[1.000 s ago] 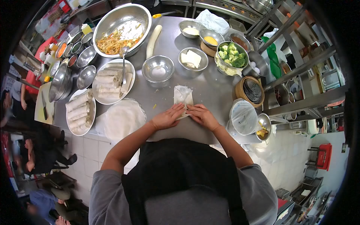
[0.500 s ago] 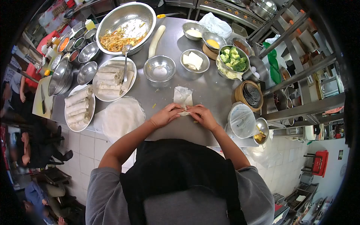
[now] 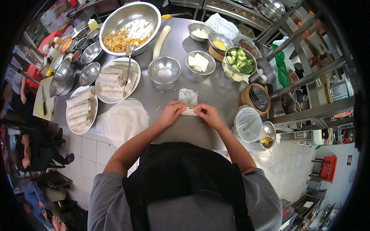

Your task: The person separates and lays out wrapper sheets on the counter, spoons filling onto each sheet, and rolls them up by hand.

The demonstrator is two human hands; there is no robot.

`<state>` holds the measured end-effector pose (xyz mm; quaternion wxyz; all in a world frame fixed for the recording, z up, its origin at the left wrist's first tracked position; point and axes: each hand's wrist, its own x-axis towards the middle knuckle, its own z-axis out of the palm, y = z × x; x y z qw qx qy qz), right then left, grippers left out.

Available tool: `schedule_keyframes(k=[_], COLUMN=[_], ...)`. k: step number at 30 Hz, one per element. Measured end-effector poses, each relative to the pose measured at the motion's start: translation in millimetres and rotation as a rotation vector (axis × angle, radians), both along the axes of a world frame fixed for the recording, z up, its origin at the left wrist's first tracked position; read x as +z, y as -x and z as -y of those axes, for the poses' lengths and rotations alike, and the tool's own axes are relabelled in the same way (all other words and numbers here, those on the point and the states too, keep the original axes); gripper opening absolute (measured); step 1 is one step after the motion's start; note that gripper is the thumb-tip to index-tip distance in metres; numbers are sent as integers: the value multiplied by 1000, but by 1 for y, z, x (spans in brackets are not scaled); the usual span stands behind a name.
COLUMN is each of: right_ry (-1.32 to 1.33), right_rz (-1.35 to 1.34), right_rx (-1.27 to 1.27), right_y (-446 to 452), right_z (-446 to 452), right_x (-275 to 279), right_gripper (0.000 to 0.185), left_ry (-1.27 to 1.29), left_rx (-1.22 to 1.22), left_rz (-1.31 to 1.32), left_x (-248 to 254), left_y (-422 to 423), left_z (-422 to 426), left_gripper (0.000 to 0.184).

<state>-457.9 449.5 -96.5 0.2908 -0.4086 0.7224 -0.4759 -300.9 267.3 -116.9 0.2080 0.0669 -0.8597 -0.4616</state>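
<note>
My L hand (image 3: 173,111) & R hand (image 3: 208,114) angle inward, fingers curled, pinching wrapper (image 3: 189,111) w/ both.

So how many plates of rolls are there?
2: one plate left of the wrapper stack, the other plate just beyond that stack, with a spoon over it. I see no others, though clutter may hide some.

Evenly bright | glare on steel table (image 3: 178,42) | edges curved, corners black
</note>
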Motion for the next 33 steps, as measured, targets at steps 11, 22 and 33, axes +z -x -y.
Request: schedule_keyframes(k=[11, 22, 33], right_ry=[-53, -111, -150], right_rz=[51, 79, 82], right_rx=[63, 141, 230], right_y=[11, 17, 30], right_z=[9, 14, 21], right_x=[10, 11, 1], right_gripper=[13, 11, 12], left_ry=[181, 864, 667], left_rx=[205, -51, -25], left_rz=[-108, -34, -9], left_x=[17, 8, -22], left_y=[3, -16, -15], left_z=[-19, -28, -29], left_gripper=[11, 42, 54])
